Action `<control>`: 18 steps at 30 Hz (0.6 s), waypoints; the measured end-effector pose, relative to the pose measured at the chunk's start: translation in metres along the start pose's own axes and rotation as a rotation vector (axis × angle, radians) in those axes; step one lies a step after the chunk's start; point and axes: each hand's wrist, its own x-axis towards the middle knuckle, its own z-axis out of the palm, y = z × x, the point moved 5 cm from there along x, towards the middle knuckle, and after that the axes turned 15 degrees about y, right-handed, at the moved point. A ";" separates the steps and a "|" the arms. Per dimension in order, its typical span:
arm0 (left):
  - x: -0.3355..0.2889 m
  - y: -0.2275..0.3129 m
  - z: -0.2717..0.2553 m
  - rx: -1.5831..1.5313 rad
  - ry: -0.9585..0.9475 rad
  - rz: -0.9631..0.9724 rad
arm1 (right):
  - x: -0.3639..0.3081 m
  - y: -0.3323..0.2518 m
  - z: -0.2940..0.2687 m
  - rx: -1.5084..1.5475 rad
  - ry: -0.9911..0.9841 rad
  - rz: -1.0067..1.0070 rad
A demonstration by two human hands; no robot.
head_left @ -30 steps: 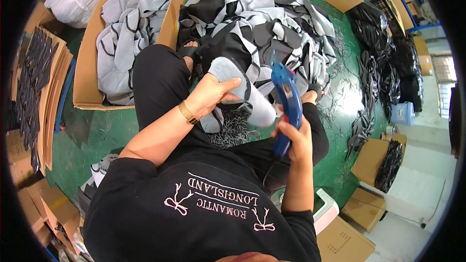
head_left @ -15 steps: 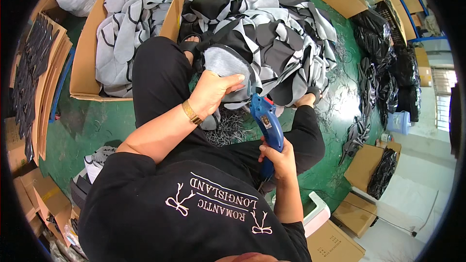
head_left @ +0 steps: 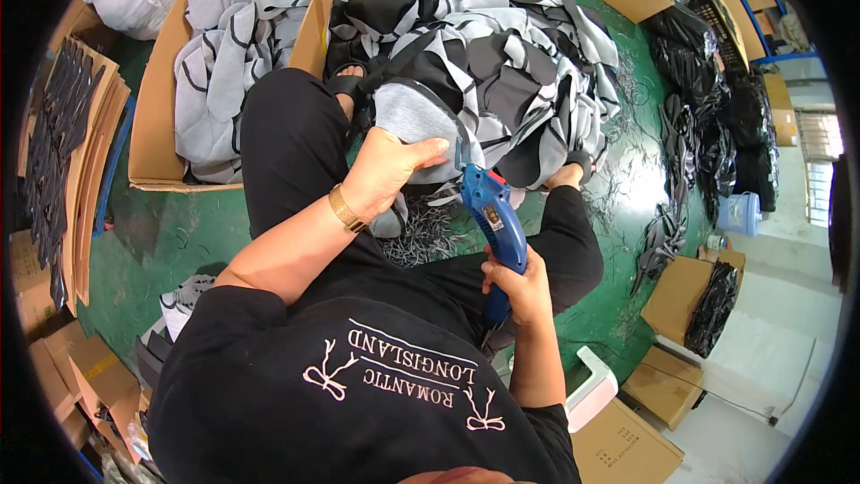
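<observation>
My left hand (head_left: 390,168) grips a grey fabric piece (head_left: 414,113) with a dark, rounded edge, the thumb pressed on top and pointing right. In my right hand (head_left: 521,285) is a pair of blue electric scissors (head_left: 498,226), fingers wrapped round its handle. The blade end points up and left and meets the right edge of the fabric, close to my left thumb. How far the blades reach into the cloth is hard to see. Just beyond my hands lies a large heap of grey and black fabric pieces (head_left: 515,67).
At left, a tall cardboard box (head_left: 148,139) holds more grey pieces. Thin dark trimmings (head_left: 419,235) lie on the green floor (head_left: 179,242) between my legs. Black plastic bags (head_left: 694,58) stand at right, with open cartons (head_left: 672,305) nearer. A white plastic item (head_left: 591,387) sits beside my right elbow.
Little differs. The electric scissors have shifted slightly against the fabric's edge, and more of the blade end shows. Both hands keep their holds.
</observation>
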 end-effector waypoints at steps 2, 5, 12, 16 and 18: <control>-0.004 0.006 0.002 0.022 -0.012 0.028 | 0.000 -0.001 0.000 0.005 -0.026 0.002; -0.001 0.007 -0.003 0.143 -0.058 0.059 | 0.001 -0.002 0.000 0.034 -0.053 0.021; -0.003 0.024 -0.002 0.193 -0.151 0.049 | 0.001 -0.006 0.001 0.061 -0.091 0.051; -0.007 0.031 -0.001 0.342 -0.193 0.107 | 0.001 -0.008 0.002 0.078 -0.106 0.060; -0.008 0.031 -0.001 0.331 -0.213 0.101 | 0.001 -0.008 0.001 0.079 -0.106 0.064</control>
